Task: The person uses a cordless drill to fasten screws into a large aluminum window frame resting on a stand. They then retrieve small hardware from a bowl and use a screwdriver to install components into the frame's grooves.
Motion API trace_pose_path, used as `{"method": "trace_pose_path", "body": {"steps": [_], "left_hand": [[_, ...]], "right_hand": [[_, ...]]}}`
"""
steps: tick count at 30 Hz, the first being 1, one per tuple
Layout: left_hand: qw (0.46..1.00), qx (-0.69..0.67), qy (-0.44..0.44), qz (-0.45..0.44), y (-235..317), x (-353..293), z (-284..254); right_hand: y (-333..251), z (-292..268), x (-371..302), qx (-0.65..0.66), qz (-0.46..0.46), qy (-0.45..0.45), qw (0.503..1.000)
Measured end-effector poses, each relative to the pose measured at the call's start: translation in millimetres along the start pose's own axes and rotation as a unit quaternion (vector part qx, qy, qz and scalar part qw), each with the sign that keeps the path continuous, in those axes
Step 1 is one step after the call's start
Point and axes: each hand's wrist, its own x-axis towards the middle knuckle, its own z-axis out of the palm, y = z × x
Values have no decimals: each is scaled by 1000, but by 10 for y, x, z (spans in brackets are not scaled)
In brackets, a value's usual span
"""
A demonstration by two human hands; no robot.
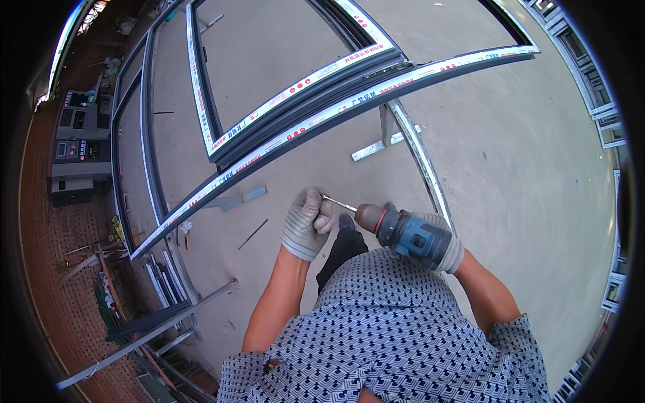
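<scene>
Gloved right hand (449, 250) grips a blue cordless drill (406, 232); gloved left hand (306, 221) pinches its bit (339, 203). Both are held over the concrete floor (524, 174), just beside the window frame (336, 101).

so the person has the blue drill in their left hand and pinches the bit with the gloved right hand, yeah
Not quite: the hands are swapped. In the head view the blue drill sits in the right hand, and the gloved left hand pinches the bit. Both hands wear gloves.
</scene>
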Motion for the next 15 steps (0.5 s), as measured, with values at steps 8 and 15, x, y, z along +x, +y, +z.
{"method": "trace_pose_path", "body": {"steps": [8, 15], "left_hand": [[964, 249, -70, -61, 548, 599, -85], [905, 388, -154, -86, 1111, 1125, -144]], "right_hand": [[40, 74, 225, 206, 98, 52, 972], [86, 348, 521, 60, 28, 140, 988]]}}
